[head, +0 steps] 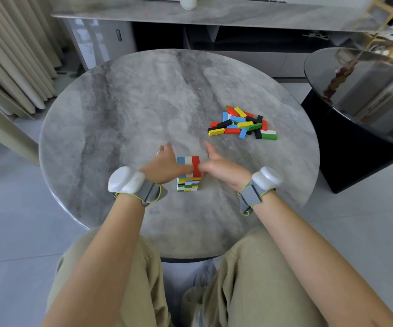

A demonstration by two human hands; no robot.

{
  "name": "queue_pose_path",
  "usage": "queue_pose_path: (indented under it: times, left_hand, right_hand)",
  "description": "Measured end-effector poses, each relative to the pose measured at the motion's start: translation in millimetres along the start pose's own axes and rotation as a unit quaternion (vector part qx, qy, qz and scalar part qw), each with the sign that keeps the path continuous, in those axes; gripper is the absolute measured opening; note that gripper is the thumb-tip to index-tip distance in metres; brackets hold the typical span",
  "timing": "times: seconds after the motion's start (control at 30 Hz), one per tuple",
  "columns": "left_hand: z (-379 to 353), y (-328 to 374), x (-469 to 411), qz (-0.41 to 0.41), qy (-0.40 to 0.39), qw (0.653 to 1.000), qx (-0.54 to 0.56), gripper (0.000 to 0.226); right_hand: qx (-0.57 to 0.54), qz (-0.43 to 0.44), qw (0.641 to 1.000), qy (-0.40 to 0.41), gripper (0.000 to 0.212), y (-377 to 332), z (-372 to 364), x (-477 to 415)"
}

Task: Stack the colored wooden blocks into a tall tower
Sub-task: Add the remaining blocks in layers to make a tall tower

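Head view: left hand (163, 166), right hand (221, 167), fingers straight, pressed flat on tower (188, 161) sides; loose blocks (242, 123) beyond right fingers.

Tower (188, 162) between left hand (164, 165), right hand (222, 169)

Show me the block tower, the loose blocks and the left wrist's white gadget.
block tower (188, 161), head view, white block of its top layer
pile of loose blocks (238, 119), head view, a blue block near its middle
white wrist device (125, 179), head view, its rounded shell
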State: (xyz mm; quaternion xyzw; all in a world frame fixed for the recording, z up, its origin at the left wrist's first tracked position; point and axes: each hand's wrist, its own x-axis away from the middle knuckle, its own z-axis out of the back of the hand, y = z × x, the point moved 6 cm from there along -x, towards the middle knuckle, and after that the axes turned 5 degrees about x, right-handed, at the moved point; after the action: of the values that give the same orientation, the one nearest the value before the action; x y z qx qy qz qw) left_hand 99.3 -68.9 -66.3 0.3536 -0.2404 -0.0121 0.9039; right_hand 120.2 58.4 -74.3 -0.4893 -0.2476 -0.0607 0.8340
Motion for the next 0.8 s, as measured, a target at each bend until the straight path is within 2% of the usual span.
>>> queue_pose_path:
  times: [0.07,0.17,0.3,0.53,0.8]
  left_hand:
    - [5,-1,1,-0.081,-0.002,0.984,-0.156,0.104]
    - [1,-6,-3,-0.101,-0.037,0.979,-0.175,0.114]
    - [-2,0,-7,-0.129,-0.013,0.976,-0.174,0.096]
    - [-1,5,-6,-0.138,0.005,0.968,-0.208,0.065]
    - [-2,7,-8,-0.131,0.013,0.964,-0.231,0.057]
  right_hand:
    - [0.11,0.068,0.992,-0.001,0.094,-4,5,2]
    - [0.187,0.102,0.977,-0.02,0.1,-3,5,4]
    - [0.291,0.125,0.948,0.016,0.097,-7,5,-1]
    - [0.364,0.129,0.922,0.035,0.076,-9,2,-9]
    - [0.399,0.134,0.906,0.048,0.066,-14,1,-8]
